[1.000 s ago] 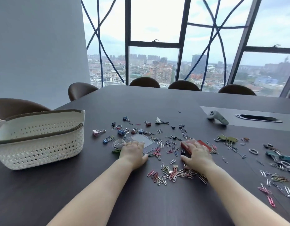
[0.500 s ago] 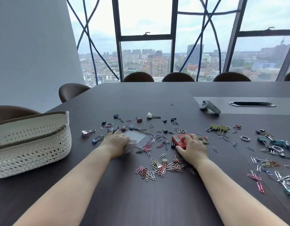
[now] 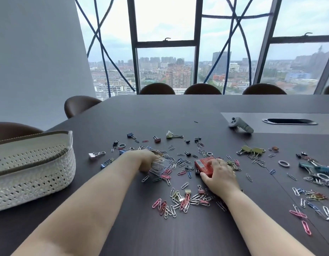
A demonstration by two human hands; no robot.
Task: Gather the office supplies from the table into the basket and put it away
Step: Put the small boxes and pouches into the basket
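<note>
A white woven basket (image 3: 30, 169) with a brown rim stands at the table's left. Coloured paper clips (image 3: 180, 201) and binder clips (image 3: 174, 134) lie scattered across the dark table (image 3: 160, 111). My left hand (image 3: 143, 160) is closed around a clear plastic box (image 3: 160, 168), tilting it off the table among the clips. My right hand (image 3: 220, 174) rests on a red box (image 3: 203, 164), fingers curled over its near right side.
A grey controller (image 3: 240, 124) lies at the back right beside a recessed cable slot (image 3: 289, 121). More clips and rubber rings (image 3: 283, 163) spread along the right edge. Brown chairs (image 3: 80, 105) ring the table, with windows behind.
My left hand has closed on the clear box and tipped it up. My right hand stays on the red box. The camera view has shifted upward and rightward.
</note>
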